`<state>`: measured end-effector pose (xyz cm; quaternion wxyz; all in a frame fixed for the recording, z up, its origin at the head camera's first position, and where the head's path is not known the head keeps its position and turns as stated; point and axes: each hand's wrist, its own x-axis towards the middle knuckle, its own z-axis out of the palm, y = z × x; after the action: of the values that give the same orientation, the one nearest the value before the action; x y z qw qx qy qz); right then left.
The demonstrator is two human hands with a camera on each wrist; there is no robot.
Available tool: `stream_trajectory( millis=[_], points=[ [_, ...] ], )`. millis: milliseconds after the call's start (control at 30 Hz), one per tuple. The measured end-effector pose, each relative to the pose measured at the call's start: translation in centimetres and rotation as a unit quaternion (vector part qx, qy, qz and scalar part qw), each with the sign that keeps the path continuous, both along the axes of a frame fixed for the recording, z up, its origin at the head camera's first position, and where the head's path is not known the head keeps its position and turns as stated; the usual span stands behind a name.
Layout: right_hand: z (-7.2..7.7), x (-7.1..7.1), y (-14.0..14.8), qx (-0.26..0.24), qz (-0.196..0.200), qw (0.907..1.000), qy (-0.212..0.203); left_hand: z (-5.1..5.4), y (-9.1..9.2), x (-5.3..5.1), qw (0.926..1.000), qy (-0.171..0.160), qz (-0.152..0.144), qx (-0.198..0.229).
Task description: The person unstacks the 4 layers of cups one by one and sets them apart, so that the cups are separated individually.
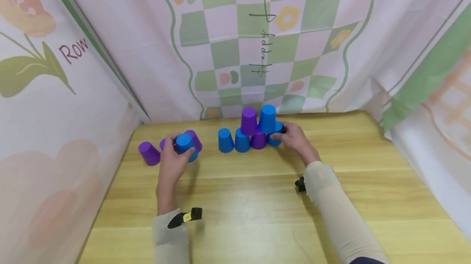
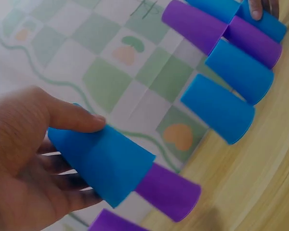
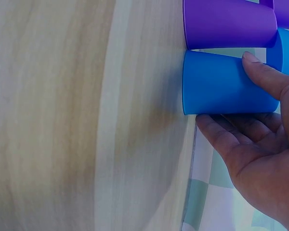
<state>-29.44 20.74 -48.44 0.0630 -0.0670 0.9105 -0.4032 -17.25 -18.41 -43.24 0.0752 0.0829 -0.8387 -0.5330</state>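
A purple cup [image 1: 248,121] and a blue cup [image 1: 267,119] already sit on a four-cup row [image 1: 242,141], the right hand [image 1: 297,140] gripping its end cup [image 3: 224,84], while the left hand [image 1: 173,162] grips another blue cup [image 2: 103,161] near apparently three unstacked purple cups [image 1: 149,153]

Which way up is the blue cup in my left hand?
Upside down. The blue cup in the left hand has its closed base uppermost in the head view; its wider end points toward the table.

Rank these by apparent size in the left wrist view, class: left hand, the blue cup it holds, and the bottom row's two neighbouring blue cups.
1. Left hand
2. Held blue cup
3. Row's end blue cup and its blue neighbour: nearly alike, unranked
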Motion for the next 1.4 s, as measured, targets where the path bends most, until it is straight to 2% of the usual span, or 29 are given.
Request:
stream_trajectory(
  millis=[167, 433, 633, 800, 1100, 1267, 1400],
  points=[
    [-0.2, -0.1, 0.0, 0.004, -0.002, 1.0000, 0.002, 0.3, -0.9, 0.5, 0.9990, -0.028, -0.007, -0.033],
    [-0.3, -0.2, 0.1, 0.002, -0.002, 1.0000, -0.002, 0.5, -1.9, 1.2, 0.9954, -0.068, -0.024, -0.063],
    [-0.3, -0.2, 0.1, 0.001, -0.003, 1.0000, -0.003, 0.3, -3.2, 1.4, 0.9918, -0.091, -0.021, -0.088],
    [-0.3, -0.2, 0.0, 0.005, -0.003, 1.0000, -0.003, -0.2, -4.4, 1.7, 0.9901, -0.103, -0.003, -0.094],
    [0.0, -0.1, 0.0, 0.004, -0.007, 1.0000, 0.001, -1.1, -6.1, 2.3, 0.9916, -0.097, 0.030, -0.080],
    [0.1, -0.1, -0.1, 0.008, -0.005, 1.0000, 0.000, -1.6, -6.8, 2.4, 0.9909, -0.094, 0.071, -0.066],
    [-0.1, -0.1, -0.1, 0.006, -0.003, 1.0000, -0.004, -2.2, -7.2, 2.7, 0.9871, -0.088, 0.127, -0.042]
  ],
)
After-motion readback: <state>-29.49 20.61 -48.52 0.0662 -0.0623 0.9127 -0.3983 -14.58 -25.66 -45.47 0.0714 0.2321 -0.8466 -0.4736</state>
